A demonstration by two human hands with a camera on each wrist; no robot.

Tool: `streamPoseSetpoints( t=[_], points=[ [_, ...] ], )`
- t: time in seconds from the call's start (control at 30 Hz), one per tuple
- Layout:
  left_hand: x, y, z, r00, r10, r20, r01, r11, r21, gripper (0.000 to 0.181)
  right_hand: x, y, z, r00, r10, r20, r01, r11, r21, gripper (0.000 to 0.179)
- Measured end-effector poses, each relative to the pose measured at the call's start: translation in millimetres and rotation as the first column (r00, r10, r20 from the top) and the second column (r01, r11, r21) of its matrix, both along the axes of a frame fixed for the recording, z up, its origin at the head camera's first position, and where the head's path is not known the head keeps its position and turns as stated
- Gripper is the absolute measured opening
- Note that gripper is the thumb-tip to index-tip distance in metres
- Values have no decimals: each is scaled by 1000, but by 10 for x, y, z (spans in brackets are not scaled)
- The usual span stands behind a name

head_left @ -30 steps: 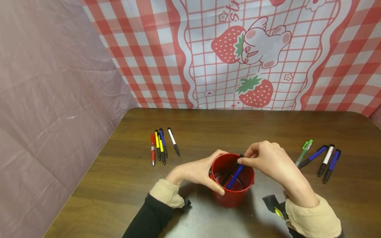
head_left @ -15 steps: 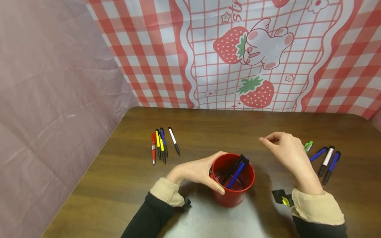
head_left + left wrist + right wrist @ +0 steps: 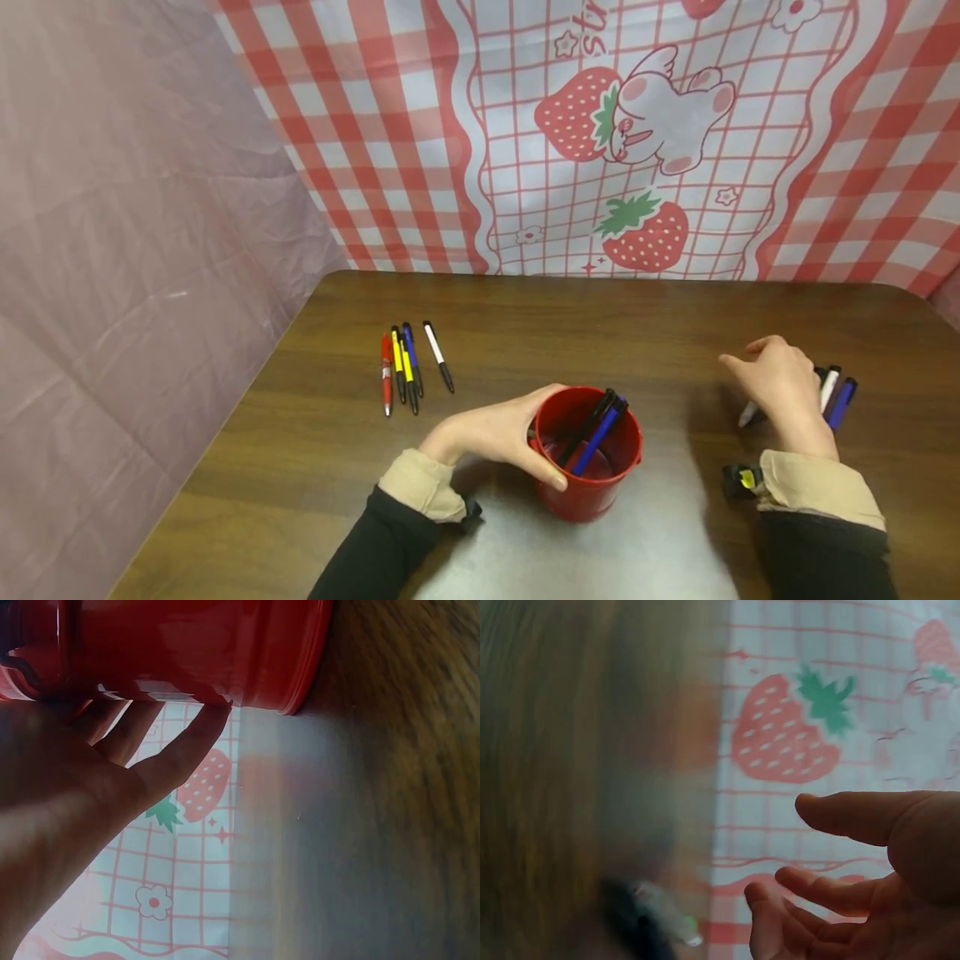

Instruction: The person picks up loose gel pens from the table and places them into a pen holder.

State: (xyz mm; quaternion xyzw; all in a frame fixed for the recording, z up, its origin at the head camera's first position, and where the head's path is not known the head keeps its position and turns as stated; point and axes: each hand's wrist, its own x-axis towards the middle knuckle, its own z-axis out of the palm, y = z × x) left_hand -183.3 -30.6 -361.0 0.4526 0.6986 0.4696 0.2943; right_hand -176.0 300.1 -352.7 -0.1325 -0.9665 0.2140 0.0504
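Wearing black long sleeves [image 3: 825, 554]; showing wide, creased beige cuffs [image 3: 817, 492]; carrying small, dark, angular attachments [image 3: 733, 485] at the inner side of each cuff; displaying a bright yellow patch [image 3: 747, 478] on the right-hand one.

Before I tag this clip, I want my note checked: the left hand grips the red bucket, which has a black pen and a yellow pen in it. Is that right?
Not quite: alongside the black pen is a blue pen, not a yellow one, as the head view shows. The left hand does grip the red bucket.
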Motion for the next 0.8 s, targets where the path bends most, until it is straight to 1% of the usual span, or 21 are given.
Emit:
streamPoseSetpoints(
  t=[0.03, 0.17, 0.27, 0.3, 0.33, 0.4, 0.6, 0.73, 0.8],
  points=[
    [10, -4, 23, 1000, -2, 3, 2, 1000, 0, 81, -23, 28, -13, 1000, -2, 22, 2, 1000, 10, 59],
    [-6, 0, 3, 1000, -8, 3, 8, 1000, 4, 82, -90, 125, -31, 991, -15, 129, 9, 999, 43, 59],
    [-55, 11, -89, 1000, -12, -3, 12, 1000, 6, 84, -124, 180, -41, 982, -17, 189, 5, 998, 67, 58],
    [-60, 11, -96, 1000, -14, -5, 14, 1000, 7, 84, -137, 194, -46, 979, -23, 202, 8, 997, 74, 59],
    [-63, 12, -102, 1000, -15, -3, 16, 1000, 11, 84, -145, 206, -53, 978, -25, 206, 9, 997, 79, 57],
    [-95, 16, -159, 1000, -22, -8, 22, 1000, 17, 84, -165, 228, -70, 977, -29, 210, 11, 996, 84, 56],
    [-87, 19, -170, 999, -33, -27, 35, 999, 42, 84, -192, 268, -131, 970, -45, 240, 27, 997, 75, 56],
    [-71, 10, -175, 999, -37, -31, 39, 998, 46, 85, -192, 264, -185, 973, -31, 230, 15, 997, 71, 51],
    [-67, 6, -178, 999, -36, -26, 37, 998, 46, 85, -191, 260, -195, 975, -31, 222, 15, 997, 73, 52]
  ],
)
